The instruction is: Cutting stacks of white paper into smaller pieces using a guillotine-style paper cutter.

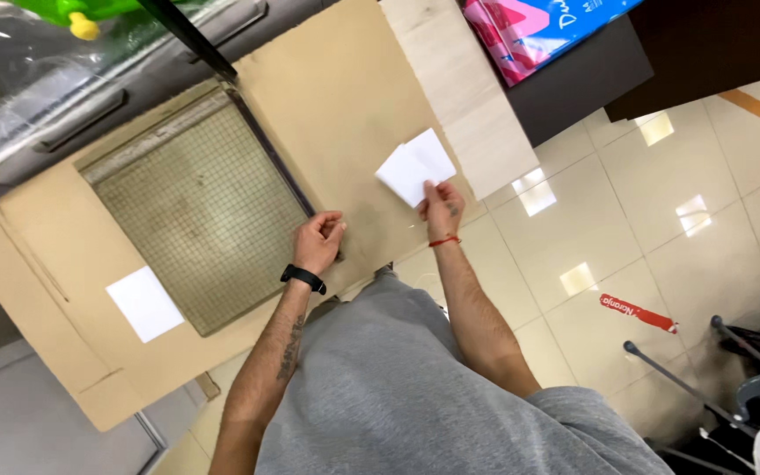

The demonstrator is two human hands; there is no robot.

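You've got a broad sheet of brown cardboard (345, 97) spread as your work surface, and on it sits the paper cutter (200, 207), its gridded board worn and greyish, the long black blade arm (188, 37) raised up and away at the top. Your left hand (317, 242) rests at the cutter's near right corner, fingers curled against the edge, holding nothing that I can see. A black wristband (303, 278) sits on that wrist.

Now the right hand (442, 209): it's pinching the small stack of white paper cards (415, 167) at their lower edge, thumb on top. The cards lie just off the cutter's right side, over the cardboard, slightly fanned so two corners show. They look plain white, rectangular, crisp-edged.

I'd judge them very light and thin, bendy rather than stiff, and prone to sliding over each other, so a pinch near one edge suits them. One more white card (143, 303) lies alone at the cutter's left.
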